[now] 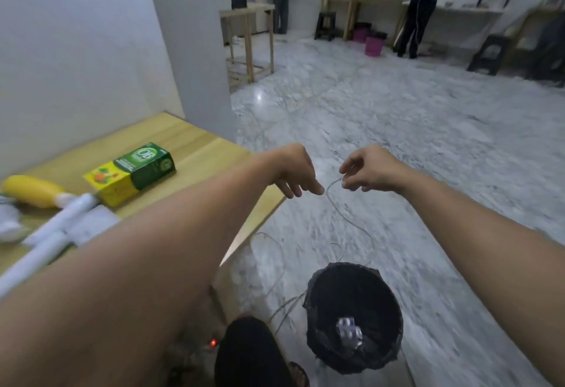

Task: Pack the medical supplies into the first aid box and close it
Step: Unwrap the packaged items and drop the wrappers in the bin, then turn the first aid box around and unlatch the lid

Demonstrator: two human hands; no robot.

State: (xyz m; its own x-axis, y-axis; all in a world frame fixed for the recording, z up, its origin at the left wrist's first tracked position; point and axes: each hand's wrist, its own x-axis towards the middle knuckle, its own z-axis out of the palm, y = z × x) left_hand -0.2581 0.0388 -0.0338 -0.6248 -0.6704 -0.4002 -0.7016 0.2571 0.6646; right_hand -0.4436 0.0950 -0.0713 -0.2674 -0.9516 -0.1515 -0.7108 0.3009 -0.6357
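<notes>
We hold both hands out past the table's right edge, above a black bin on the floor. Our left hand hangs with loose fingers, holding nothing. Our right hand seems to pinch a thin wire. A green and yellow box, a yellow bottle and white rolls lie on the table.
</notes>
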